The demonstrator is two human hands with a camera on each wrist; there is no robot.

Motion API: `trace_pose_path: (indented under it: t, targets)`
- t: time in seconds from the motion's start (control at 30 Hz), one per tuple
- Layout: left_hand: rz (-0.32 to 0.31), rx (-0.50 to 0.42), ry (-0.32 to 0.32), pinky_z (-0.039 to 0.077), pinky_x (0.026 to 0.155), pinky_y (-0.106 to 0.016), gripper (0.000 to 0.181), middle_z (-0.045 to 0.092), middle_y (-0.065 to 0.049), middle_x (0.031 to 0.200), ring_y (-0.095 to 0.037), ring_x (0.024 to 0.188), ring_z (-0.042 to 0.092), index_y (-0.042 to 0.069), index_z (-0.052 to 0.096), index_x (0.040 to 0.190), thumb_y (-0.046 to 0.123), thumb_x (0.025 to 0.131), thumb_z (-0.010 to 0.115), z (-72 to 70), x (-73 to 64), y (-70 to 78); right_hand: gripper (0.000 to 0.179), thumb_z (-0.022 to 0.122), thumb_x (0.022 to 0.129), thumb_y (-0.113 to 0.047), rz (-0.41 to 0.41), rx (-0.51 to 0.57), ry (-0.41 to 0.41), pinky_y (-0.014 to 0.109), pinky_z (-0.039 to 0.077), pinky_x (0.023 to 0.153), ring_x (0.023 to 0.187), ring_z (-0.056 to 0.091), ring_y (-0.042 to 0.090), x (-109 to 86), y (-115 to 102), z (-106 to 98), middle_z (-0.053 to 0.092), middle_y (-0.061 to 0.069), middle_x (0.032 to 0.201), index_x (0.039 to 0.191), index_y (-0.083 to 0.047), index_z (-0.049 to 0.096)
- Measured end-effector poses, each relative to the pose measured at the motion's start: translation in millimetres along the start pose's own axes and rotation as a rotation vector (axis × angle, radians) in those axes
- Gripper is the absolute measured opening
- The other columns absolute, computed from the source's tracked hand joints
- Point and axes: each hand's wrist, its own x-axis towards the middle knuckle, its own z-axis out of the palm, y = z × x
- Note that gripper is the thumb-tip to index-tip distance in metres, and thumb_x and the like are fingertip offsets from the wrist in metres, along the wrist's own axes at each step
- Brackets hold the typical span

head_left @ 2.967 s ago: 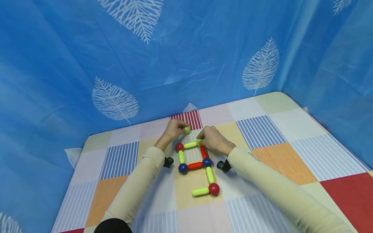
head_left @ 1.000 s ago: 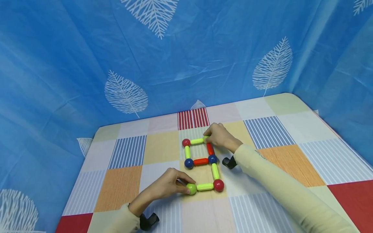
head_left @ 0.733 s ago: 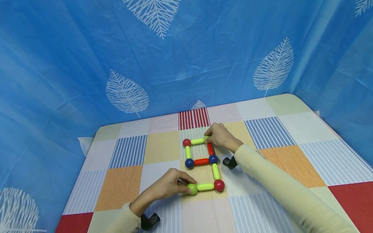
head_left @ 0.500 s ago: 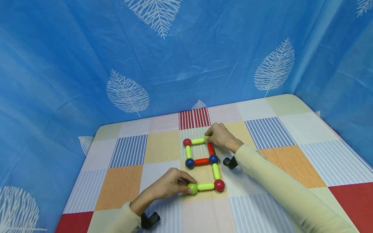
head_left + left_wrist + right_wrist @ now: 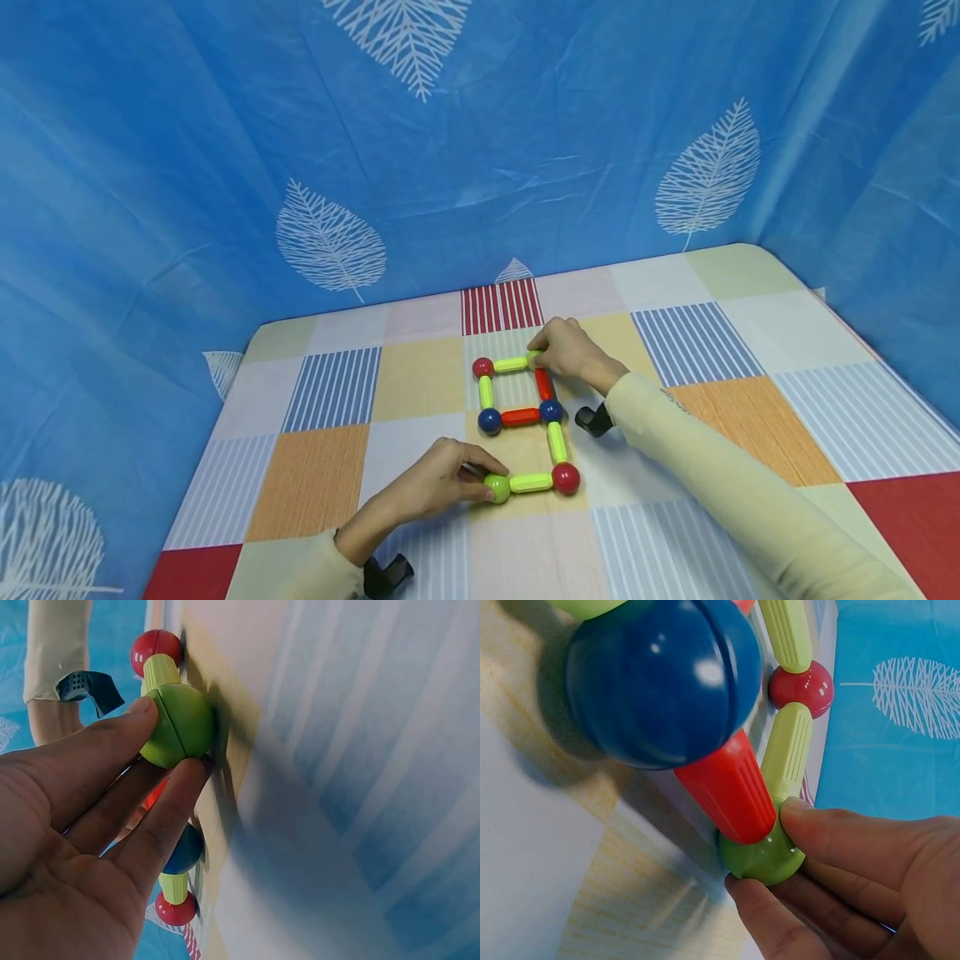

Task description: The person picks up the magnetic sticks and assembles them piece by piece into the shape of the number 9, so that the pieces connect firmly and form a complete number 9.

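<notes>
Magnetic rods and balls lie joined on the cloth. My left hand (image 5: 433, 482) pinches a green ball (image 5: 181, 726) between thumb and fingers. That ball touches the end of a yellow-green rod (image 5: 531, 482), whose other end meets a red ball (image 5: 566, 478). At the far right corner of a square, my right hand (image 5: 567, 350) pinches another green ball (image 5: 759, 859), mostly hidden by the fingers in the head view. A red rod (image 5: 731, 791) and a yellow-green rod (image 5: 787, 750) join it. The square's other corners are a red ball (image 5: 483, 367) and two blue balls (image 5: 490, 421).
A patchwork cloth (image 5: 315, 475) covers the table. Blue curtain (image 5: 480, 167) with white leaf prints closes off the back and sides. Black wrist mounts (image 5: 388, 575) sit below each hand. A yellow-green rod (image 5: 557, 442) links the square to the near red ball.
Since three seconds ago, my left hand has brought its green ball from behind the square to the near rod's free end. My right hand keeps its hold; the head view has shifted slightly.
</notes>
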Motion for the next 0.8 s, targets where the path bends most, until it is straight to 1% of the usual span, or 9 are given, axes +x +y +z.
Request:
trace_pose_path:
  t: [0.27,0.63,0.8]
  targets:
    - [0.009,-0.011,0.004,0.054,0.079,-0.021,0.023,0.073,-0.002,0.106,-0.011,0.094,0.066,0.005,0.075,0.108,0.006,0.084,0.077,0.3,-1.9,-0.5,0.026,0.072,0.088,-0.008,0.006,0.0,0.001,0.045,0.043,0.098,0.113,0.046,0.031,-0.3,0.1,1.0,0.071,0.012,0.114,0.114,-0.001,0.073]
    - [0.027,-0.011,0.005,0.054,0.079,-0.02,0.024,0.073,-0.003,0.106,-0.007,0.092,0.066,0.004,0.074,0.108,0.004,0.084,0.076,2.2,-2.6,-3.3,0.026,0.073,0.088,-0.008,0.013,-0.008,0.003,0.046,0.042,0.099,0.114,0.047,0.031,-0.3,0.0,1.7,0.071,0.012,0.114,0.114,-0.001,0.073]
    - [0.024,0.0,-0.016,0.054,0.08,-0.02,0.026,0.073,-0.004,0.106,-0.009,0.093,0.066,0.003,0.074,0.11,0.005,0.084,0.077,-0.9,-0.8,-3.0,0.026,0.073,0.088,-0.008,0.015,-0.007,0.007,0.046,0.042,0.101,0.117,0.047,0.032,-0.6,-0.6,2.2,0.071,0.012,0.115,0.114,-0.001,0.073]
